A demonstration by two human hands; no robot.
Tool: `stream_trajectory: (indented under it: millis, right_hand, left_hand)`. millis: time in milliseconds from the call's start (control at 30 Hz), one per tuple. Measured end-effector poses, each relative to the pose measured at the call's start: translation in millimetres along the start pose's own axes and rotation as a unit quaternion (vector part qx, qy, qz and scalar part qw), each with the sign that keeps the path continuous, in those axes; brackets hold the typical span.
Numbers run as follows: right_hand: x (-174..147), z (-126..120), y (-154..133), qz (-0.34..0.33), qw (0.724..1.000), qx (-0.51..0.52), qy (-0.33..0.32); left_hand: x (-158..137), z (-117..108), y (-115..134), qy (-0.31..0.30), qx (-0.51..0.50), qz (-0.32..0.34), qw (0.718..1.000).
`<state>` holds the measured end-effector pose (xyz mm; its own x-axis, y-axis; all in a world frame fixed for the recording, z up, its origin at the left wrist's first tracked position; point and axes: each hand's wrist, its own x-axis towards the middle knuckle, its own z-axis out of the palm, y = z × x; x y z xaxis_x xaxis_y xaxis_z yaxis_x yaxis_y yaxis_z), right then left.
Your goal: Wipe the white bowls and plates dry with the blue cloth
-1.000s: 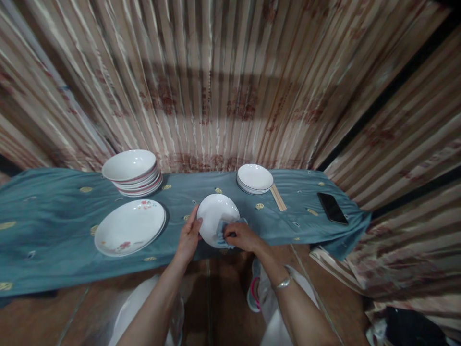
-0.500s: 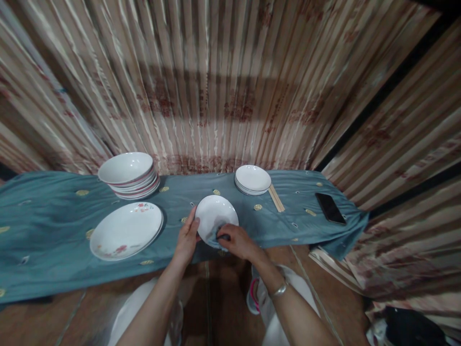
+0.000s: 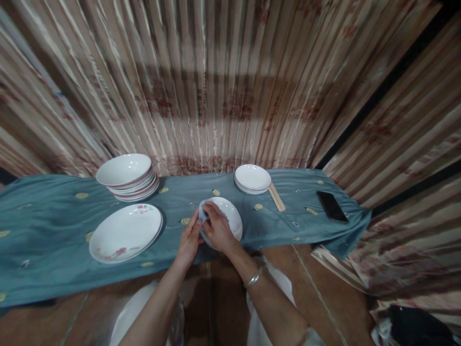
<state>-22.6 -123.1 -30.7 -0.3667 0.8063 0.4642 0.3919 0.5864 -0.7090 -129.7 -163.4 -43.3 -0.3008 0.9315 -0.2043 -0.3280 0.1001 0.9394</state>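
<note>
A small white plate (image 3: 235, 222) with a dark rim is held above the front of the cloth-covered table. My left hand (image 3: 189, 239) grips its left edge, thumb on top and fingers underneath. With bent fingers, my right hand (image 3: 217, 227) presses a light blue cloth (image 3: 202, 210) onto the plate's upper left rim. That hand covers much of the plate's face. Behind and to the right stands a stack of similar small plates (image 3: 252, 178). Left of my hands lie large oval plates (image 3: 126, 233) with red flowers.
A stack of white bowls (image 3: 126, 170) stands at the back left on the blue-green tablecloth (image 3: 54, 226). Wooden chopsticks (image 3: 276, 197) lie beside the small plates, and a black phone (image 3: 332, 206) rests at the right. A pleated curtain (image 3: 216, 86) hangs behind the table.
My right hand has moved with the cloth from the plate's lower right edge to its upper left rim. The plate has shifted slightly right, still in my left hand.
</note>
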Motion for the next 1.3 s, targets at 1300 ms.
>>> stream_trajectory:
  millis: [1300]
  right_hand:
    - [-8.6, -47.6, 15.6, 0.21, 0.867, -0.398, -0.215]
  left_hand:
    - [-1.6, -9.1, 18.5, 0.068, -0.065, 0.033, 0.995]
